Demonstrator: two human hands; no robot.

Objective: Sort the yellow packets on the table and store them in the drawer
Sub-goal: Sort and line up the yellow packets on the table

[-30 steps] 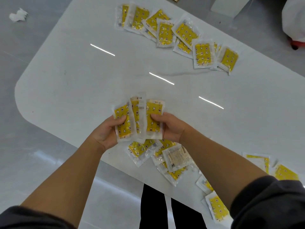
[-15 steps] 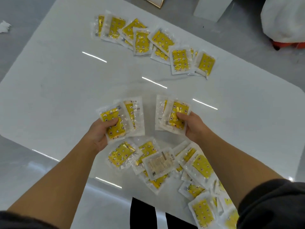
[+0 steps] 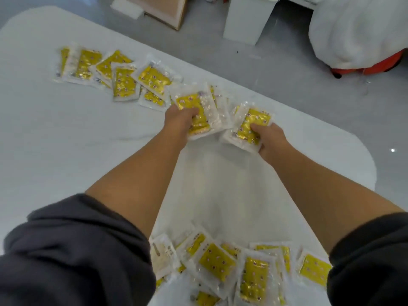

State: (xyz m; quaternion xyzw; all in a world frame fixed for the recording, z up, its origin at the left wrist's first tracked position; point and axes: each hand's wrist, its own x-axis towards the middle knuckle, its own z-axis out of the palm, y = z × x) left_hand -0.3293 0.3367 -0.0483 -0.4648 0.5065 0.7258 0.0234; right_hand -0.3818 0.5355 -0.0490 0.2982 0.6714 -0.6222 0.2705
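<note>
Nearest, a loose heap of yellow packets [image 3: 242,270] lies at the surface [image 3: 66,140] edge (a sleeve could sweep some off). Farther out, the left hand [image 3: 178,122] clasps one fanned bundle [image 3: 198,113] and the right hand [image 3: 270,138] another bundle [image 3: 249,129]; slick wrappers may slide apart. Beyond, the far row [image 3: 119,76] overlaps untidily.

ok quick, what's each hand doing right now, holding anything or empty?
Left hand: closed on a small stack of yellow packets.
Right hand: closed on a second stack of packets.
</note>
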